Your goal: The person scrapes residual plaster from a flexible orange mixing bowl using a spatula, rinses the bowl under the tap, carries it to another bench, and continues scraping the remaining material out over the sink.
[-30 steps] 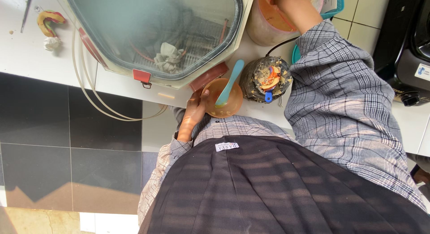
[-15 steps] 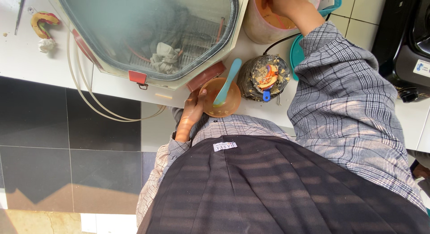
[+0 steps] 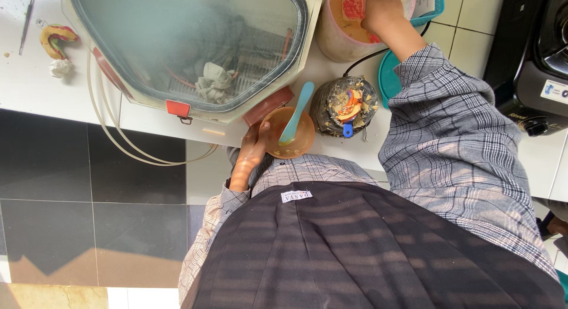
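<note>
While the head camera looks straight down over a plaid-sleeved person at a white tabletop (image 3: 71,99), the items stand as follows

Left hand (image 3: 253,152): grip closed on the rim of a small orange bowl (image 3: 303,144) at the tabletop's near edge, thumb over the lip. A light blue spatula (image 3: 297,110) rests in the bowl, handle slanting up and away from the body.

Right hand (image 3: 381,10): reaching into a pinkish tub (image 3: 331,34) of orange-brown liquid at the far side, fingers clamped on a red, pink-edged piece (image 3: 354,2) held at the liquid's surface.

Between bowl and tub, just beside the bowl: a dark round jar (image 3: 345,106) crusted with pale residue, holding red and orange bits and a small blue piece. A teal lid (image 3: 388,78) lies behind it, partly under the right sleeve.

Left of the bowl: a large machine with a clear domed cover (image 3: 177,42), crumpled cloth inside, a red latch on its front edge, pale tubing (image 3: 118,146) looping over the tabletop's edge.

Far left: a pink and yellow curved cast (image 3: 56,38) beside a white wad (image 3: 60,67).

Far right: a black appliance (image 3: 544,60)
</note>
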